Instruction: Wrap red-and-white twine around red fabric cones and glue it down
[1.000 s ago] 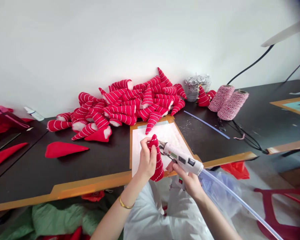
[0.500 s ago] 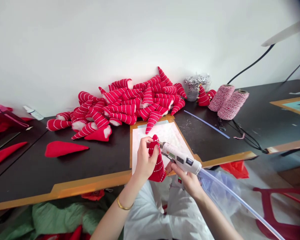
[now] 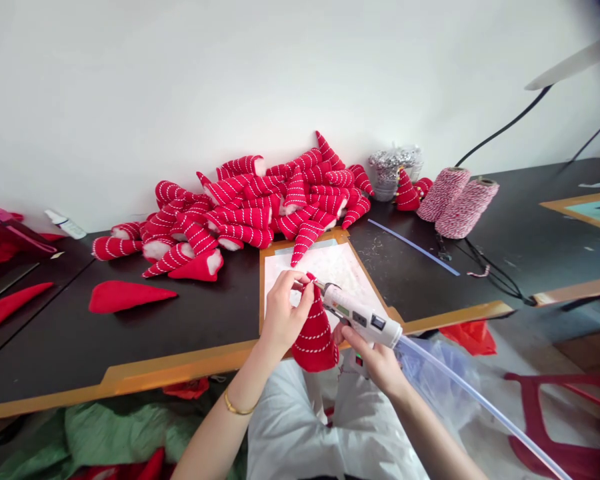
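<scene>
My left hand [image 3: 286, 310] pinches the tip of a red felt cone [image 3: 316, 337] wound with red-and-white twine. The cone hangs wide end down over the table's front edge. In my right hand [image 3: 375, 357] is a white glue gun [image 3: 363, 312], its fingers wrapped around the handle. The gun's nozzle points left at the cone's tip, close to my left fingertips; whether it touches is hidden. A long clear glue stick [image 3: 470, 393] runs out of the gun's back toward the lower right. Below the hands lies a white sheet [image 3: 275, 283] taped to the table.
Several twine-wrapped red cones [image 3: 245, 207] with white stuffing are heaped against the wall. A plain red cone [image 3: 130, 297] lies at left. Twine spools [image 3: 467, 208], a loose glue stick [image 3: 413, 247] and a tub of silver tinsel [image 3: 387, 177] are at right. A red stool [image 3: 535, 420] stands lower right.
The cone has turned and dropped slightly, showing more of its wide lower side. My left fingers have shifted to its very tip. The glue gun stays nearly in place.
</scene>
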Motion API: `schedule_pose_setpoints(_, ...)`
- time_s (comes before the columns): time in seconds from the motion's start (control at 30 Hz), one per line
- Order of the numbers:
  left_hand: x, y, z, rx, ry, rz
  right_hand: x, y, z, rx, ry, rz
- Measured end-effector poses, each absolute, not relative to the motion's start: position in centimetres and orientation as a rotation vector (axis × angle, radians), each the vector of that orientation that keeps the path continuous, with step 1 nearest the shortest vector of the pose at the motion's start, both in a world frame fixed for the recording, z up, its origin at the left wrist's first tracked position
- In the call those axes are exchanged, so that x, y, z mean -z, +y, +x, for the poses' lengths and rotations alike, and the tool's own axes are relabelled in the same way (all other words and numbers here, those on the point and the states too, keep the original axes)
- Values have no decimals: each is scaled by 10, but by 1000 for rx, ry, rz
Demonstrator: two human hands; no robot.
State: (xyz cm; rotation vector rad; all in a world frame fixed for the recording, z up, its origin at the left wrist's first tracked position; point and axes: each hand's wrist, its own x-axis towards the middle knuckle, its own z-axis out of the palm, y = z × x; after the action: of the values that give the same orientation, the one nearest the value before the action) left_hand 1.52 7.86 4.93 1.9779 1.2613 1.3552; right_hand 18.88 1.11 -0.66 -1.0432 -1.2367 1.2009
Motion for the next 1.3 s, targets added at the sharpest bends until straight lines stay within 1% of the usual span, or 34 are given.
schedule_pose_setpoints(0.17, -50, 81, 12, -1304, 1284, 1932, 6, 12, 187, -1224, -1243, -1040)
schedule_pose_setpoints(0.4, -40, 82, 11, -1219, 1166, 1666, 9, 12, 187, -1226, -1249, -1037)
schedule_pose_setpoints(0.9, -37, 83, 9, -1239, 1168, 1706, 21, 14, 190, -1286, -1280, -1069)
schedule_pose_setpoints(1.3, -35, 85, 8, -1244, 1156, 1711, 19, 14, 188, -1179, -1284, -1111)
